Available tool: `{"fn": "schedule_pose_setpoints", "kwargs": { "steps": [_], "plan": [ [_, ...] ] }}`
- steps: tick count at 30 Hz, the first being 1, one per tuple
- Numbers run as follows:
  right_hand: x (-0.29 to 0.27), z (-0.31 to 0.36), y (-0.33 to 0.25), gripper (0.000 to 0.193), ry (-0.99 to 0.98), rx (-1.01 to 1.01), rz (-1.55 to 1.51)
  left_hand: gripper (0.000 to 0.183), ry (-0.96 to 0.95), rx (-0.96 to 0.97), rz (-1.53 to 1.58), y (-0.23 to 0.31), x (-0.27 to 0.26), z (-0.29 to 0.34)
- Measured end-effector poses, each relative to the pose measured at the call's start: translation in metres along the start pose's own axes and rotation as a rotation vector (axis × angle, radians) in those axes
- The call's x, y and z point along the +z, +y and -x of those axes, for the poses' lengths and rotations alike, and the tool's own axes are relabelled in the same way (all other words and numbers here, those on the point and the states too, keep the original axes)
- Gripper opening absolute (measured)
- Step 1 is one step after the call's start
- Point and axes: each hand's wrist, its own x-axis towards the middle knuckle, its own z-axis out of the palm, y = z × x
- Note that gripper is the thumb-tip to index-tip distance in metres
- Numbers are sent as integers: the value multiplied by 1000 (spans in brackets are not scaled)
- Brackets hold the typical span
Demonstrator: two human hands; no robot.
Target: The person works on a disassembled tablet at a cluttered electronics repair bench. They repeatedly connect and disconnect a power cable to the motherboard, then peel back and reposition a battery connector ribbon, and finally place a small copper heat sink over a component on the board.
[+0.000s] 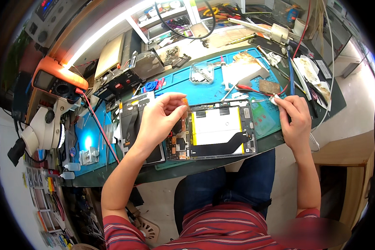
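An opened tablet [249, 137] lies on the bench in front of me, its white battery [214, 127] with yellow edges and its black flex cable [221, 146] exposed. Over the tablet's left end, my left hand [164, 116] pinches a small amber strip of tape [185, 101] between thumb and fingers. My right hand [296, 116], to the right of the tablet, is closed in a pinch on a small white wad [273, 99], whose material I cannot make out. Partly beneath my left forearm is a dark flat panel [131, 121] beside the tablet.
A blue work mat [175, 87] carries a clear box [201, 74] of small parts and a syringe [225, 75]. Red-clipped test leads [248, 88] lie beyond the tablet. An orange multimeter [58, 79] and a white microscope [43, 125] stand left. Tools crowd the right side.
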Motion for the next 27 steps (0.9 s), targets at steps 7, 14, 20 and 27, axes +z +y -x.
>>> {"fn": "schedule_pose_setpoints", "kwargs": {
  "steps": [7, 14, 20, 27],
  "plan": [
    [-1, -1, 0, 21, -9, -18, 3, 21, -3, -45, 15, 3, -1, -3],
    [-3, 1, 0, 20, -71, 20, -4, 19, -41, -51, 87, -7, -4, -10],
    [-3, 0, 0, 20, -74, 16, 2, 18, -73, -89, 131, -2, -6, -11],
    [-1, -1, 0, 21, -36, -15, -2, 26, -102, -105, 152, 1, -9, -14]
  ]
}}
